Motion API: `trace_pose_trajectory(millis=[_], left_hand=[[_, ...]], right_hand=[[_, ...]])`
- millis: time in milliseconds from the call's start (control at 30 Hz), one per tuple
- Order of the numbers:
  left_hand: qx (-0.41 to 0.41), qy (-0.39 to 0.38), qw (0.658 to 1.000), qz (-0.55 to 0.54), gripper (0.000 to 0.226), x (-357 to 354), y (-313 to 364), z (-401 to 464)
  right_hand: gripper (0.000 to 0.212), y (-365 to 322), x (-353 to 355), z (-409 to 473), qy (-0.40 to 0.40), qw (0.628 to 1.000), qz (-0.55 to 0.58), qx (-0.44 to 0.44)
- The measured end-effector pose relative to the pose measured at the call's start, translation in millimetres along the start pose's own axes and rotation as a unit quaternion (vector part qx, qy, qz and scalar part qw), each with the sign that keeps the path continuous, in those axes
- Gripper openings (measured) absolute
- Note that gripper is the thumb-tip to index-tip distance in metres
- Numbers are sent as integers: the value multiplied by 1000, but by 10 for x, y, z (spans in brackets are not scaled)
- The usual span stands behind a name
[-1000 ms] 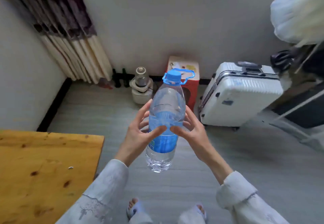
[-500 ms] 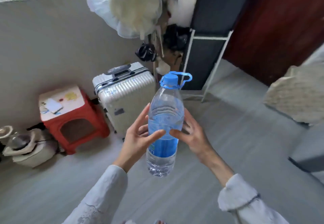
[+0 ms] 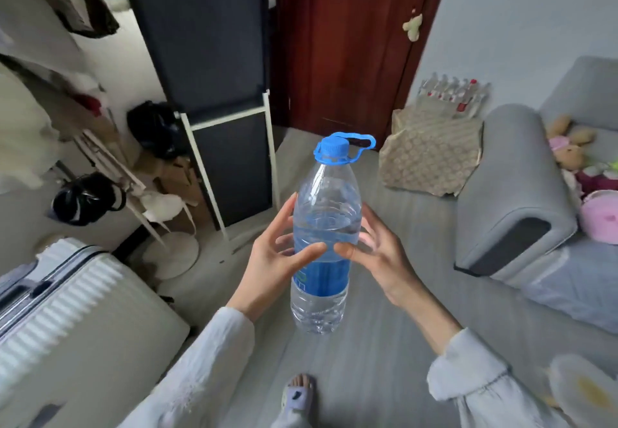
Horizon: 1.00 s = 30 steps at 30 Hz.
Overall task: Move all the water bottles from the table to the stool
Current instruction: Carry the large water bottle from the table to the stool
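Between the 2 hands, out in front of the body and above the grey floor [image 3: 384, 344], a large clear water bottle [image 3: 322, 240] is held upright in the air. Its blue cap [image 3: 332, 149] with a loop handle points up, and a blue label wraps its lower middle; water fills it to about the shoulder.

The left hand [image 3: 271, 260] presses the bottle's left side, its thumb lying across the front just above the label and its fingers [image 3: 284, 213] spread wide around the back. The right hand [image 3: 381, 253] mirrors it on the right side, thumb tip on the front nearly meeting the left thumb, fingers fanned loosely behind the plastic. Both grips are open-fingered, palms not fully closed, with the bottle clamped between them; its base hangs free below both wrists.

Pale long sleeves cover both forearms. A white ribbed suitcase [image 3: 67, 310] stands at lower left, a grey sofa [image 3: 515, 200] at right with stuffed toys on its seat, and a dark red door [image 3: 351, 42] lies ahead. 1 slippered foot [image 3: 299, 391] shows below the bottle.
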<state>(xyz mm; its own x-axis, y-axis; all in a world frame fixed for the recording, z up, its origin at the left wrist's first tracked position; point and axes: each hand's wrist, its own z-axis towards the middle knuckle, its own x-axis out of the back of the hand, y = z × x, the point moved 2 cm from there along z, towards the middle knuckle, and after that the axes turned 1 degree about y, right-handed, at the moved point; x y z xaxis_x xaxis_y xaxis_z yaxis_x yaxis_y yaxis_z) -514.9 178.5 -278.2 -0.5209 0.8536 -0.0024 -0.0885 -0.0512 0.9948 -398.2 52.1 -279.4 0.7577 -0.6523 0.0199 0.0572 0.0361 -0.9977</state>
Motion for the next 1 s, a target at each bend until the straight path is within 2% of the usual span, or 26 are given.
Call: trace_pose_trajectory(millis=[300,467,800,1000], left_hand=[[4,-135,991,27,81,-855,-33,2336],[18,-189,982,22,77,-1538,-257,3398],[68,-189,980,-7,76,-3010,-599,5586],[68,-187,980,-22,71,-3534,-706,6814]], right_hand=[[59,-31,1420,1462,132,991,-1,-9],[64,153,2350,2159,168,986,1,-24],[67,383,4395,3771,183,982,-12,-53],[76,417,5275,4741,184,980,-29,-74]])
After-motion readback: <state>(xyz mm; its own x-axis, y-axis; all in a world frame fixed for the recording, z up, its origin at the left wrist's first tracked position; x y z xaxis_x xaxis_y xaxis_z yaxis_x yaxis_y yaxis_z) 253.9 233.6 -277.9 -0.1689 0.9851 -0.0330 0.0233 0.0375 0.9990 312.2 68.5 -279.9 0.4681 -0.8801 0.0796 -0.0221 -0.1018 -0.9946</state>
